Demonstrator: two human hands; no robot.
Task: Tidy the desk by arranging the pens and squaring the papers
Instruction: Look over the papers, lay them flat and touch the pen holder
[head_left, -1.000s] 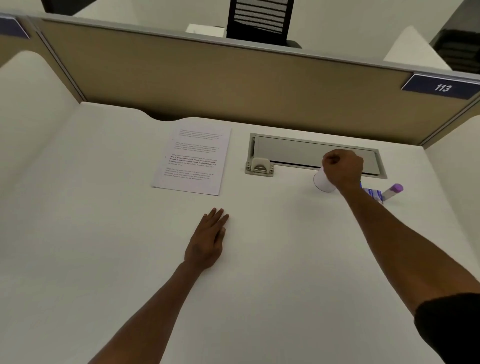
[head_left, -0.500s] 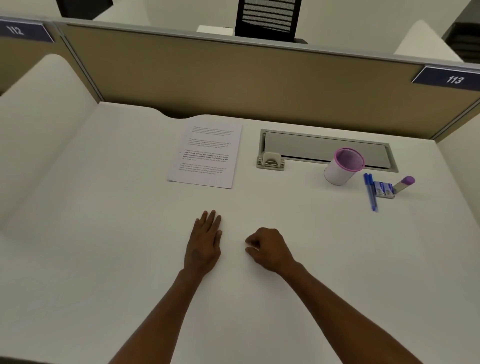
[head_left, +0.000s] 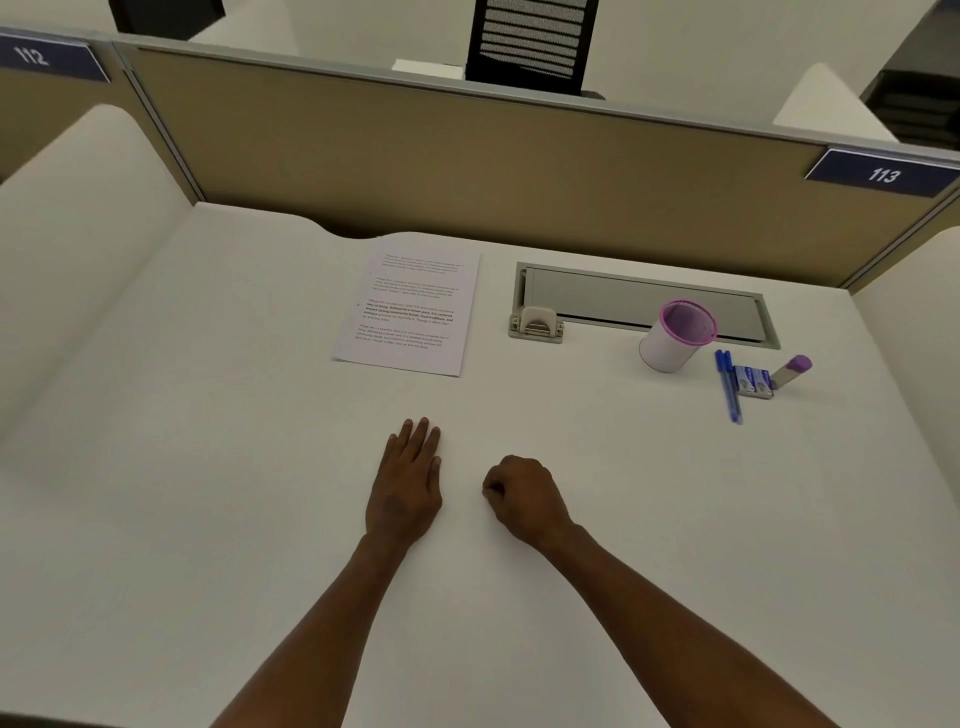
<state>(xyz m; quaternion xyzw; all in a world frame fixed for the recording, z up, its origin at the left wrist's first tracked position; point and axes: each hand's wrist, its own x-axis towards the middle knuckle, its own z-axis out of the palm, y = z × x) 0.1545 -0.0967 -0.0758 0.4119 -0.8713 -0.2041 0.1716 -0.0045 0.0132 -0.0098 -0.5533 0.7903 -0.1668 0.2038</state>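
A printed sheet of paper lies near the back of the white desk, slightly turned. At the right stands a white pen cup with a pink rim. Beside it lie two blue pens side by side, a small blue box and a tube with a purple cap. My left hand rests flat on the desk, fingers together. My right hand sits next to it as a loose fist holding nothing.
A grey cable tray lid with a beige latch is set into the desk behind the cup. A tan partition closes the back, with curved white side panels left and right.
My right hand let go of the pen cup at the right and came back to the desk's middle, beside my left hand. The left hand stayed put.
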